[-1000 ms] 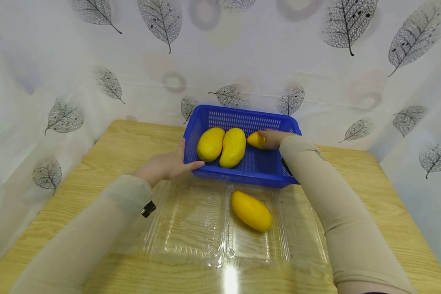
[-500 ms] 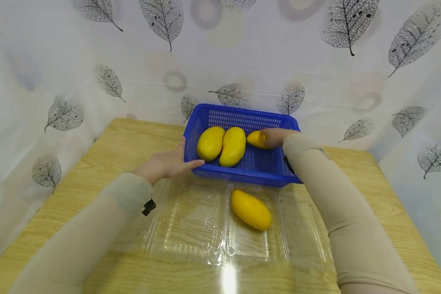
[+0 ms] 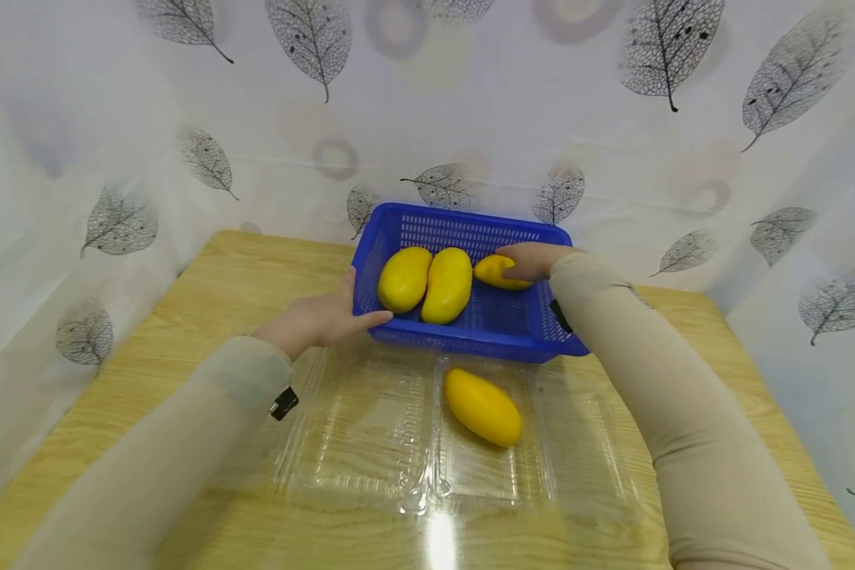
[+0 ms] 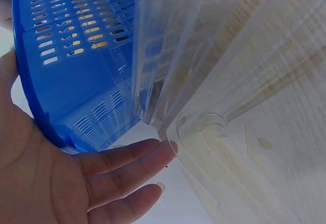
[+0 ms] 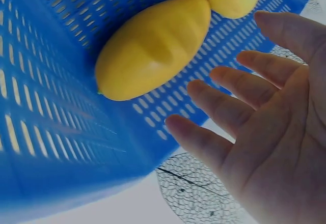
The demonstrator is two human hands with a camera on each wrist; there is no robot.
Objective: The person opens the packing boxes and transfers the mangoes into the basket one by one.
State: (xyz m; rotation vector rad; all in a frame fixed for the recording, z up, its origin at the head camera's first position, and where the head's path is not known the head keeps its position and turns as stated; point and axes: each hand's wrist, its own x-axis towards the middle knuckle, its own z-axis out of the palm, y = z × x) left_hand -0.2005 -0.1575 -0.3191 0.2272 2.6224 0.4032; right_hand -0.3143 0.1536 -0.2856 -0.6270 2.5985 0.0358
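Note:
A blue perforated basket [image 3: 470,340] holds several yellow mangoes. Two of them, a left mango [image 3: 404,279] and a middle mango [image 3: 447,285], lie side by side. My right hand [image 3: 530,260] is over the right mango [image 3: 490,271], partly hiding it. In the right wrist view, its fingers are spread and apart from the mango [image 5: 153,46] closest to them. My left hand [image 3: 321,317] rests at the basket's front left corner, thumb along the rim; the left wrist view shows its fingers extended outside the basket wall. Another mango [image 3: 483,408] lies in a clear plastic container [image 3: 370,427].
The transparent container stands on the wooden table [image 3: 249,522], right in front of the basket, and overlaps the basket's front in the left wrist view. A leaf-printed white curtain [image 3: 271,127] hangs behind and beside the table.
My right hand has eased slightly off the right mango, and more of that fruit shows. The left hand stays at the basket corner. The view has shifted a little.

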